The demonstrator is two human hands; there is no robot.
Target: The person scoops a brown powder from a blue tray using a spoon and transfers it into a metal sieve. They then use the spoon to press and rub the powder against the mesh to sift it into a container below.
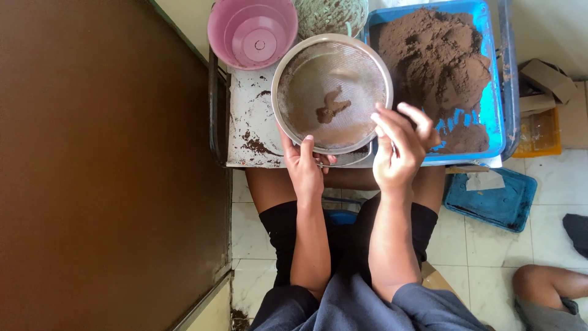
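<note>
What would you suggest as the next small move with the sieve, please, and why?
Probably a light shake or tap of the round sieve. The left hand grips its near rim, the right hand rests at its right edge, and a small brown clump sits on the mesh, unsifted. More brown powder waits in the blue tray beside it.

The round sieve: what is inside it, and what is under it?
Inside the sieve, a small clump of brown powder on dusty mesh. Underneath, only a metal rim edge shows; the rest is covered.
</note>
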